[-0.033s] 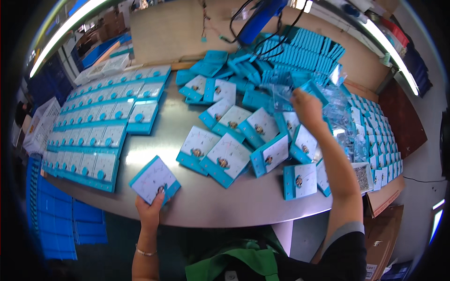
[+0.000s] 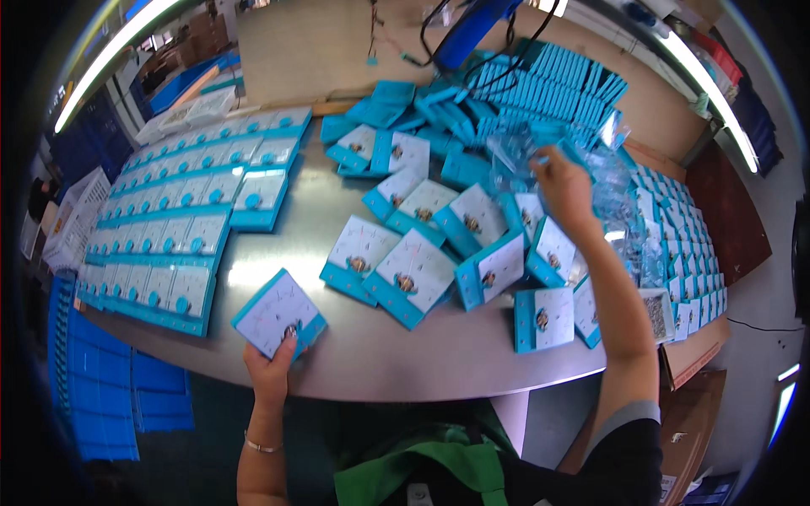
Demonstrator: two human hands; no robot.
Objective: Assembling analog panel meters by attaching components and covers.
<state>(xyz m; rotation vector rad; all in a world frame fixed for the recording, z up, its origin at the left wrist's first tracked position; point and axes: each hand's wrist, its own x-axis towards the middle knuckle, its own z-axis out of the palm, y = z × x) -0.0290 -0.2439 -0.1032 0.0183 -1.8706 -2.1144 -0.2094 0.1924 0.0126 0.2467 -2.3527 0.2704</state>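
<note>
My left hand [image 2: 268, 368] grips a square teal box with a white printed face [image 2: 279, 314] by its lower corner, above the table's front edge. The thumb lies beside a small metallic part on that face. My right hand [image 2: 564, 187] reaches far over the table with its fingers curled together, at a heap of clear plastic pieces [image 2: 614, 187]. Whatever its fingertips pinch is too small or hidden to make out. Between the hands lie several similar teal boxes [image 2: 413, 275] with white faces and metallic centre parts, some leaning on each other.
Rows of teal boxes with round teal knobs [image 2: 180, 221] cover the table's left side. Teal shells [image 2: 540, 88] are stacked at the back beneath a hanging blue tool [image 2: 472, 35]. More white-faced boxes [image 2: 685, 232] fill the right, near a small tray of tiny parts [image 2: 656, 314].
The view has shifted slightly. My right hand has moved a little to the right by the clear plastic pieces, its fingers more visible. My left hand keeps hold of the teal box.
</note>
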